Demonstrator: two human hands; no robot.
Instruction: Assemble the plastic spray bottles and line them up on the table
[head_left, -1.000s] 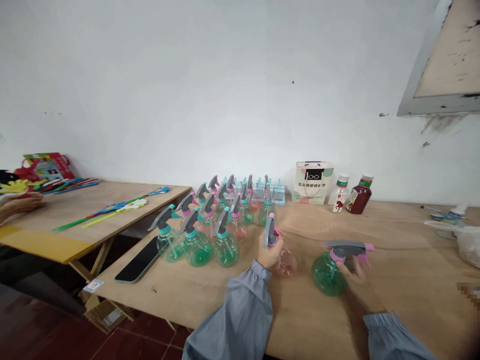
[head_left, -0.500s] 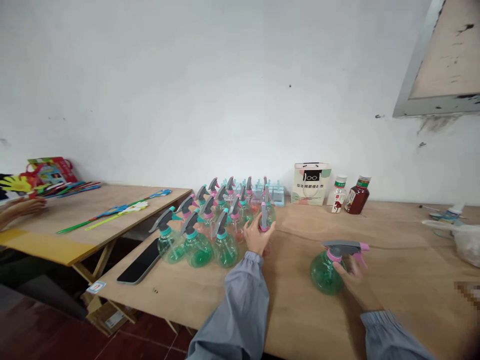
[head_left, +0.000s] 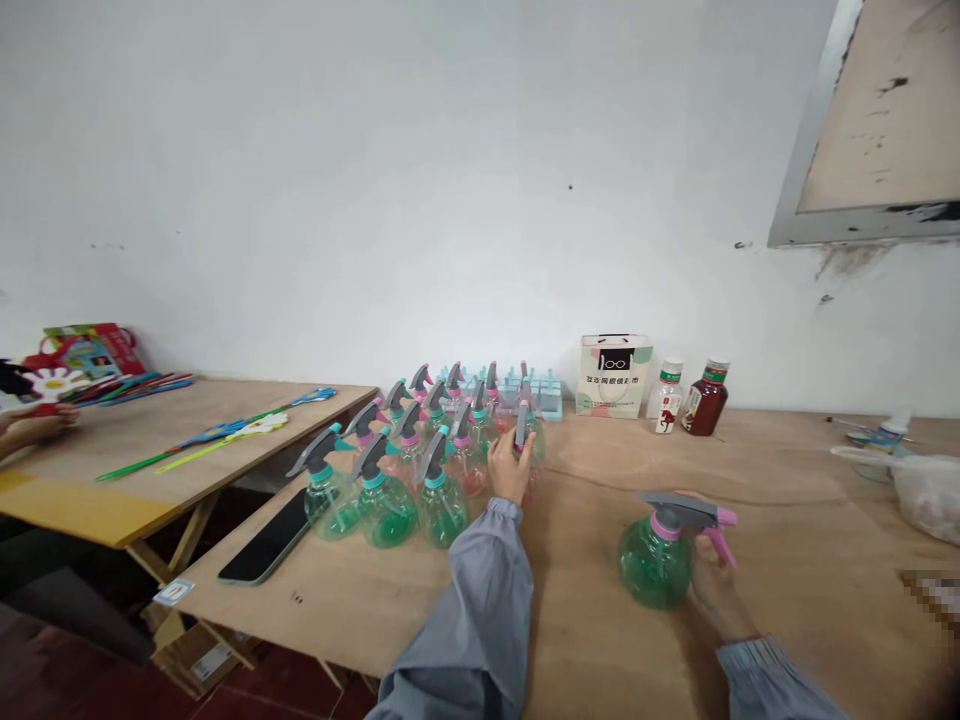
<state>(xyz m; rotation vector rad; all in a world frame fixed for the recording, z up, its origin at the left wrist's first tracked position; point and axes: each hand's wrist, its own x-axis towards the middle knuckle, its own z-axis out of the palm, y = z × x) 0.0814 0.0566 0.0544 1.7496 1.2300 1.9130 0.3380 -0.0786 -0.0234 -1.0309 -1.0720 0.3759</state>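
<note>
My left hand [head_left: 511,468] is closed around the grey head of a spray bottle [head_left: 521,424] at the right end of the cluster; the hand hides most of its body. Several spray bottles [head_left: 386,510], with green or pinkish bodies and turquoise or pink collars, stand close together to its left. Apart on the right is a green spray bottle [head_left: 654,565] with a pink collar and pink trigger. My right hand [head_left: 712,585] grips it from the right, below the trigger, its fingertips hidden behind the bottle.
Behind the cluster sits a light-blue rack [head_left: 553,398]. A paper bag [head_left: 611,380] and two drink bottles [head_left: 705,400] stand near the wall. A phone [head_left: 264,540] lies at the left edge. Another person's hand [head_left: 34,430] is at the left table [head_left: 142,490].
My right hand has shifted its hold from the neck to the right side of the green bottle. My left hand keeps its grip. The view has shifted slightly.
</note>
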